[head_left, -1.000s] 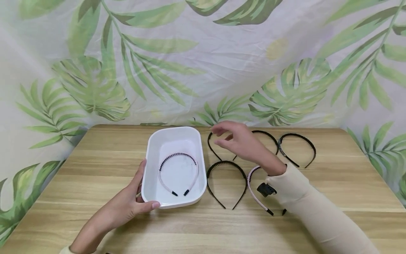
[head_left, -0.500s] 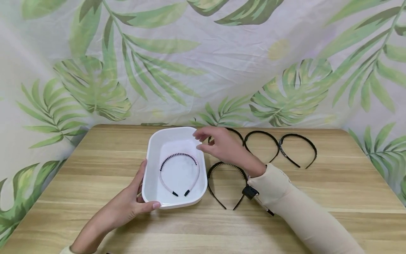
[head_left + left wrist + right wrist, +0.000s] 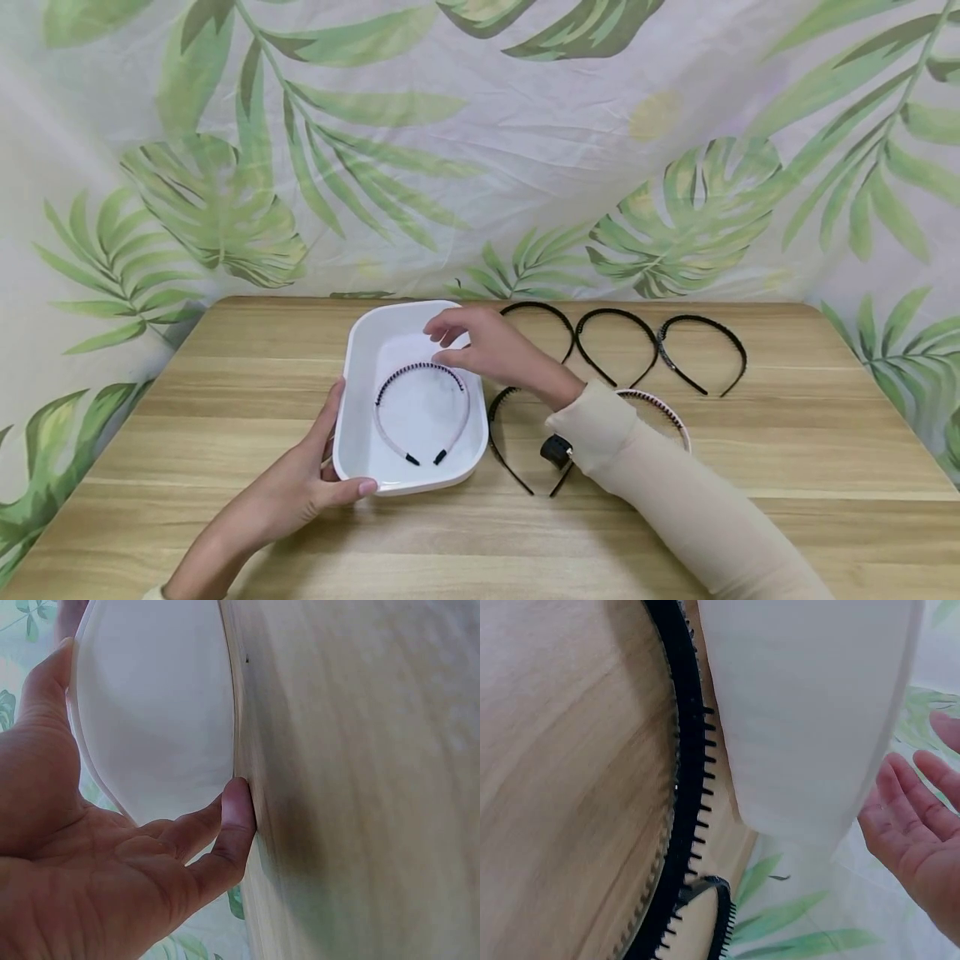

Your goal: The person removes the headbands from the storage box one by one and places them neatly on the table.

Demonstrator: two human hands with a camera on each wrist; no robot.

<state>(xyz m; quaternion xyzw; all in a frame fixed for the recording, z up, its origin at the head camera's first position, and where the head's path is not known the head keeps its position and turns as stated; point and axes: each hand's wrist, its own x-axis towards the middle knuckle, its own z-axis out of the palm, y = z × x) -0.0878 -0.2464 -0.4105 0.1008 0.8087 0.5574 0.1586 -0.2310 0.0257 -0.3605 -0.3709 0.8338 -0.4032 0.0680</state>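
A white plastic tub (image 3: 427, 485) stands on the table, with one pink headband (image 3: 412, 367) with black teeth and black tips lying in it. My left hand (image 3: 300, 475) grips the tub's left side, thumb at the near corner; the left wrist view shows the fingers low against its wall. Over the tub's right rim reaches my right hand (image 3: 491, 346), fingers loosely bent and nothing held. In the right wrist view this hand (image 3: 915, 825) appears beyond the tub wall (image 3: 802, 712), with a black toothed headband (image 3: 690, 750) close to the camera.
To the tub's right, a back row holds black headbands: one (image 3: 537, 305) partly behind my right hand, a middle one (image 3: 615, 312) and a far-right one (image 3: 708, 319). Nearer lie another black headband (image 3: 492, 425) and a pink one (image 3: 663, 404), both partly hidden by my sleeve (image 3: 660, 475).
My right hand has moved left from above the back-row headbands to over the tub, uncovering those headbands more. My left hand, the tub and the headband inside stay put.
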